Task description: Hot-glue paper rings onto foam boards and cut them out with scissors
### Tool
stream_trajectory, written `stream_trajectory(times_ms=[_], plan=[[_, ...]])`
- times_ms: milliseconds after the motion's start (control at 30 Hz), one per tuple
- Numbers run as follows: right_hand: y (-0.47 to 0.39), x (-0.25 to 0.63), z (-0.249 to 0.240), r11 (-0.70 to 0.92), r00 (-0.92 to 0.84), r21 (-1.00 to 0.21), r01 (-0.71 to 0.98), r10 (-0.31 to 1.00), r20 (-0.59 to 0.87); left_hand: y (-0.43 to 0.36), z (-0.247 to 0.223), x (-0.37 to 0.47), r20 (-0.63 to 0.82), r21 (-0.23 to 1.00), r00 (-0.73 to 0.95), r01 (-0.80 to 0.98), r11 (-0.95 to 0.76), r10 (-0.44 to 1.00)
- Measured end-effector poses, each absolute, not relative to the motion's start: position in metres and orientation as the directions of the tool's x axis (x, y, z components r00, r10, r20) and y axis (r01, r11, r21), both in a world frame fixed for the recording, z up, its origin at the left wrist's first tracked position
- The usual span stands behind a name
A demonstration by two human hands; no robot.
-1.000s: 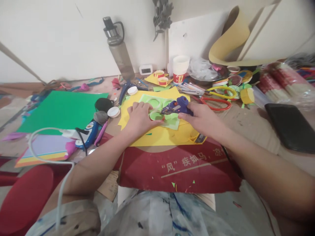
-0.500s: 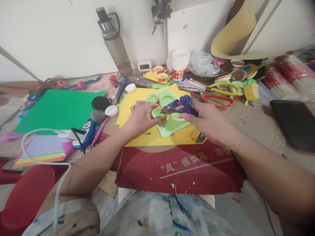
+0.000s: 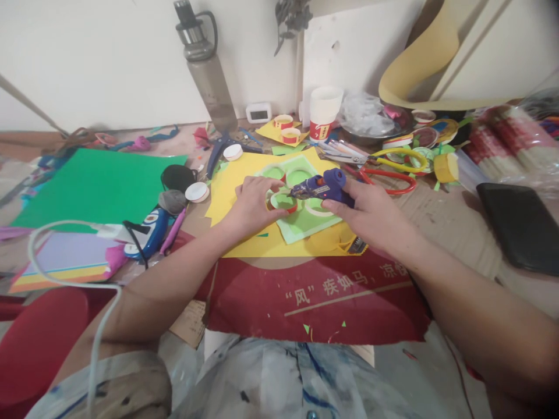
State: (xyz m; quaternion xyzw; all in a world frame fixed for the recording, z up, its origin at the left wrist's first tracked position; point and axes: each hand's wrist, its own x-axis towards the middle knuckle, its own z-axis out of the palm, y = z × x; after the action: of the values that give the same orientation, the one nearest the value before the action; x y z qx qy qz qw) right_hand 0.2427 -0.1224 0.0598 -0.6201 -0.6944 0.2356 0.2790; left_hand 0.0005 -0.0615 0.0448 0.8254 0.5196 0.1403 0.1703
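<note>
My right hand [image 3: 371, 206] grips a blue hot glue gun [image 3: 325, 187], its nozzle pointing left over a paper ring [image 3: 292, 210] cut like a slice of a paper cup. My left hand [image 3: 255, 203] curls round the left side of that ring, forefinger behind it and thumb in front. Several such rings stand close together on a light green sheet [image 3: 294, 231], which rests on yellow paper [image 3: 238, 247]. The glue gun's nozzle tip is close to the ring's rim; whether it touches cannot be made out.
Scissors with yellow handles [image 3: 404, 158] and red handles [image 3: 388, 183] lie beyond my right hand. A paper cup [image 3: 323, 113] and a tall bottle [image 3: 212, 87] stand at the back. Green paper [image 3: 100, 189] lies left; a black phone [image 3: 522, 224] lies right. A white cable [image 3: 102, 326] crosses my left arm.
The camera view has shifted slightly. Both hands and the glue gun keep almost the same position over the ring.
</note>
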Motion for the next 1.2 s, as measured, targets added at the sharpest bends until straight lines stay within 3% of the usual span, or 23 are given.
stream_trajectory(times_ms=[333,667,1033,1200], plan=[[-0.124,0.243,0.063,0.099,-0.077,-0.674,0.732,0.995,0.063,-0.044,0.039,-0.011,0.044,0.498,0.432,0.772,-0.395,0.901],[-0.118,0.247,0.044,0.149,-0.070,-0.728,0.669,0.988,0.138,-0.042,0.036,-0.012,0.079,0.521,0.471,0.732,-0.440,0.878],[-0.120,0.243,0.046,0.167,-0.089,-0.730,0.663,0.985,0.145,-0.021,0.032,-0.031,0.104,0.523,0.625,0.628,-0.577,0.774],[-0.120,0.242,0.044,0.174,-0.090,-0.744,0.645,0.984,0.152,-0.030,0.031,-0.020,0.109,0.510,0.551,0.683,-0.522,0.827]])
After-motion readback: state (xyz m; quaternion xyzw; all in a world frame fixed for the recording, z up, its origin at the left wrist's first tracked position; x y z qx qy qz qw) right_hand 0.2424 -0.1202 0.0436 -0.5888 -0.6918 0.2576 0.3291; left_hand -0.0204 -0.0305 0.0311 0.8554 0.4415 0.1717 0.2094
